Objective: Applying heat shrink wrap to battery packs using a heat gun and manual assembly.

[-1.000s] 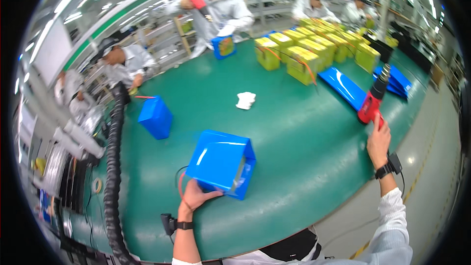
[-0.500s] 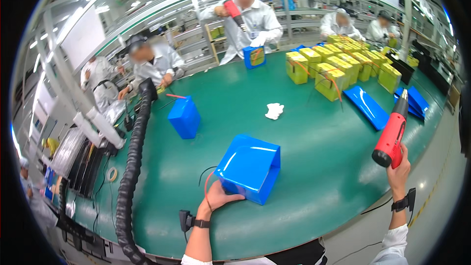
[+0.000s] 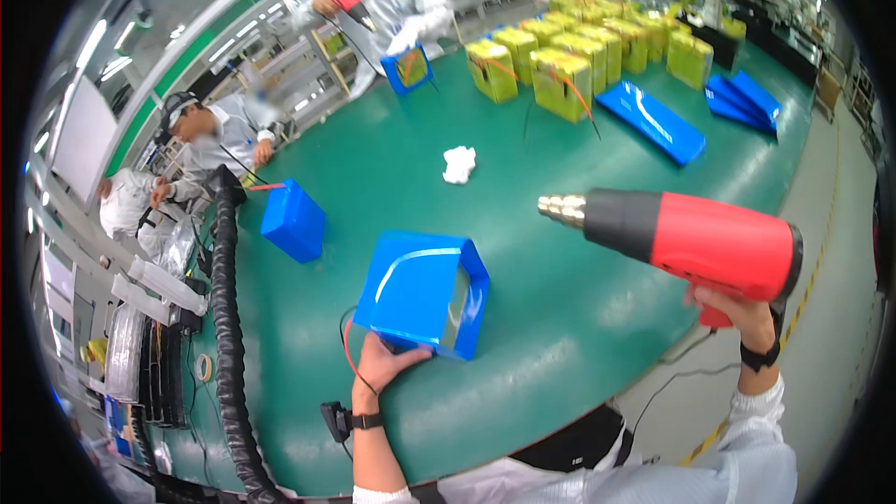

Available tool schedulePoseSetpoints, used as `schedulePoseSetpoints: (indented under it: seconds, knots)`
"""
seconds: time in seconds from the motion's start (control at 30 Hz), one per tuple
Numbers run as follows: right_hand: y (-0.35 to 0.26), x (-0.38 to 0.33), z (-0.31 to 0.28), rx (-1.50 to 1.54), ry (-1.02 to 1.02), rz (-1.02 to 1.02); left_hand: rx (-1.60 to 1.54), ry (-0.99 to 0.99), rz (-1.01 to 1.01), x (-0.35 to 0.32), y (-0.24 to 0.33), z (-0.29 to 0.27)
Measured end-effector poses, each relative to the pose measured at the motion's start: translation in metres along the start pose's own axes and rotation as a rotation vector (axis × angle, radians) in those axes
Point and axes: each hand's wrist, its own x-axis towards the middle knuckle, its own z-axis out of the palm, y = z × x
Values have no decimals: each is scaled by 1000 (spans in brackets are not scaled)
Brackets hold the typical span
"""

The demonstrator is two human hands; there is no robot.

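Note:
My left hand (image 3: 381, 364) grips the lower near side of a battery pack in a glossy blue sleeve (image 3: 406, 275), at the table's near middle. The sleeve's open end faces right, its flaps standing out past the pack inside. A red and a black wire come off its left side by my wrist. My right hand (image 3: 744, 317) is closed round the handle of a red and black heat gun (image 3: 719, 235), held up over the table's right edge. Its metal nozzle points left, above and to the right of the sleeve, apart from it.
A blue-wrapped pack (image 3: 294, 222) stands at left beside a black ribbed hose (image 3: 227, 317). Crumpled white tissue (image 3: 458, 165) lies mid-table. Several yellow packs (image 3: 564, 82) and flat blue sleeves (image 3: 651, 121) fill the far right. Across the table, a co-worker (image 3: 383, 0) holds another heat gun.
My right hand has swung the heat gun from pointing away to pointing left, and it is nearer the view. The view has shifted to the right; my left hand keeps its hold.

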Motion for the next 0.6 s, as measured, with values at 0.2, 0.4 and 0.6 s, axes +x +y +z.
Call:
schedulePoseSetpoints:
  seconds: [0.2, 0.4, 0.6]
  knots:
    - [26, 18, 8, 20, -82, 27, 85, 43, 15, 1, -9, -8]
    - [21, 34, 16, 11, -192, 219, 154, 50, -17, -1, -14, -9]
    - [25, 35, 13, 46, -252, 307, 140, 92, -51, -4, -9, -5]
